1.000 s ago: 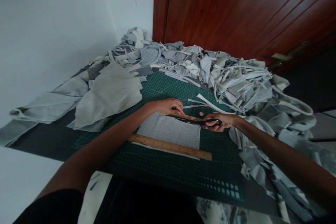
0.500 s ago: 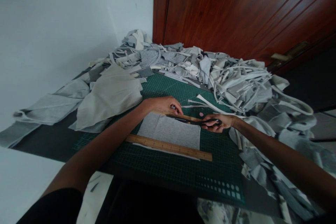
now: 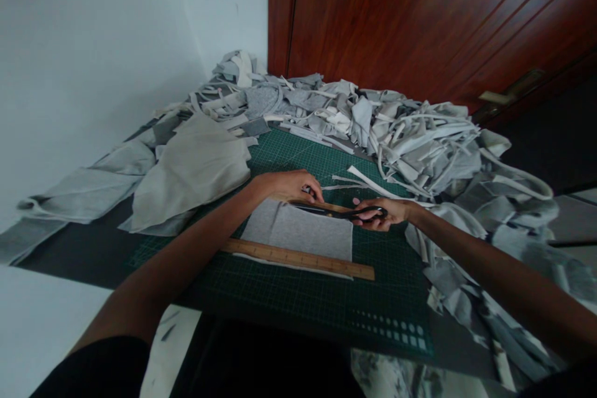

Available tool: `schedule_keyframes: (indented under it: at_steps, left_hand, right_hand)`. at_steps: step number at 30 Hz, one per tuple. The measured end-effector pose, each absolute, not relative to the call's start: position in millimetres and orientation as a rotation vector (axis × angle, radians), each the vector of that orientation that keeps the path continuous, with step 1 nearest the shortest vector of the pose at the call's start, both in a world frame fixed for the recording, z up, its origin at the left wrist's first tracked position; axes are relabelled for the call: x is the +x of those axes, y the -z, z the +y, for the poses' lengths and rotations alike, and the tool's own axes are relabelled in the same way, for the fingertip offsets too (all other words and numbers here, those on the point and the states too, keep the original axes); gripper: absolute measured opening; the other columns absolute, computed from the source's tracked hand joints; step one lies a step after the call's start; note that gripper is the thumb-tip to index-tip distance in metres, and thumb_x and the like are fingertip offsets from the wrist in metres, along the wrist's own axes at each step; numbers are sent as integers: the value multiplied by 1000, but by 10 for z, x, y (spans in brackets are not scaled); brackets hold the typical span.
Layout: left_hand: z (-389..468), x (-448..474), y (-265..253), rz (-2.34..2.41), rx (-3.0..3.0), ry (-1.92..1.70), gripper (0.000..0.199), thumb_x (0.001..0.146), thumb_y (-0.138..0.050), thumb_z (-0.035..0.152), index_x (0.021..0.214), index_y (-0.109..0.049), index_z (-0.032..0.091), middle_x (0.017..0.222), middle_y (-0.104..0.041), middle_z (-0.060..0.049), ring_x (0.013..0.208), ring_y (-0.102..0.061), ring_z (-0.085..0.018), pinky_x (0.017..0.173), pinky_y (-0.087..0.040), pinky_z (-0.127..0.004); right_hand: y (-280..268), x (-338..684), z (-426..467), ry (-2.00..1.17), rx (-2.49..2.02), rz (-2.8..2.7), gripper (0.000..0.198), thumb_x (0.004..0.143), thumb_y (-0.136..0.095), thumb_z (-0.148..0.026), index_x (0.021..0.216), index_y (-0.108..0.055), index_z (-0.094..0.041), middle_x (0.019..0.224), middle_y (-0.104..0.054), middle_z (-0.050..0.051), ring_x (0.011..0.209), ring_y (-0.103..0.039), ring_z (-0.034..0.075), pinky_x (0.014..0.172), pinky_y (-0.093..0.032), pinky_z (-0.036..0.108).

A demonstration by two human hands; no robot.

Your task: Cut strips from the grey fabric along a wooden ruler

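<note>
My right hand (image 3: 380, 214) grips black-handled scissors (image 3: 342, 214). Their blades point left along the far edge of a light grey fabric piece (image 3: 298, 229). My left hand (image 3: 298, 186) rests at that far edge near the blade tips, its fingers curled together. A small dark, shiny thing shows at those fingers, too small to name. Partly under the left hand, a wooden strip (image 3: 336, 206) runs along the far edge behind the blades. Across the near side of the fabric lies a wooden ruler (image 3: 298, 256), with a thin pale edge showing below it.
A green cutting mat (image 3: 289, 152) lies under the work on a dark table. Thin fabric strips (image 3: 373, 181) and a small pink piece (image 3: 356, 201) are beyond my right hand. Scrap heaps (image 3: 420, 143) line the back and right; larger pale cloths (image 3: 191, 174) lie left.
The scissors and my right hand have shifted slightly left along the fabric's far edge, and the blades look more closed. My left hand stays in about the same place.
</note>
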State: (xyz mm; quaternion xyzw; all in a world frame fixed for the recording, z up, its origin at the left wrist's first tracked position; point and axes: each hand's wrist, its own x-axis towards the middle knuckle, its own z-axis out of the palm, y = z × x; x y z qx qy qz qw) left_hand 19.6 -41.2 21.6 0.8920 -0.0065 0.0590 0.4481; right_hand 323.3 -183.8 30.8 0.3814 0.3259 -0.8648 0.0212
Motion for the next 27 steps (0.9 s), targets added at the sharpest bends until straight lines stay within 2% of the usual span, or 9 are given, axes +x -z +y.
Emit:
schedule_keyframes:
  at_steps: [9, 14, 20, 27]
  left_hand:
    - [-389, 225, -177, -23, 2220, -140, 23, 89, -75, 11, 105, -84, 26, 105, -81, -4, 96, -72, -18, 85, -48, -26]
    - [-412, 186, -231, -41, 2223, -126, 23, 93, -73, 15, 110, -83, 27, 109, -81, -3, 95, -72, -17, 83, -48, -25]
    - [-412, 196, -231, -43, 2213, -129, 21, 91, -76, 15, 107, -84, 27, 107, -81, -4, 94, -72, -17, 82, -48, -25]
    - [-411, 209, -231, -45, 2206, -98, 20, 92, -75, 19, 108, -84, 25, 106, -81, -4, 93, -72, -17, 81, -48, -24]
  right_hand:
    - [-362, 3328, -1878, 2681, 1202, 957, 44, 95, -62, -59, 102, -54, -17, 61, -33, -9, 45, -11, 5, 31, -14, 13]
    - [-300, 3169, -1818, 2669, 1228, 1055, 48, 94, -62, -64, 101, -54, -17, 61, -36, -9, 44, -16, 5, 32, -20, 13]
    - [-387, 2984, -1742, 2611, 1213, 1185, 36, 96, -67, -50, 99, -55, -16, 60, -37, -10, 42, -19, 4, 33, -22, 12]
    - [-371, 2971, -1745, 2596, 1210, 1232, 36, 96, -67, -50, 98, -56, -16, 57, -38, -11, 40, -20, 4, 33, -23, 12]
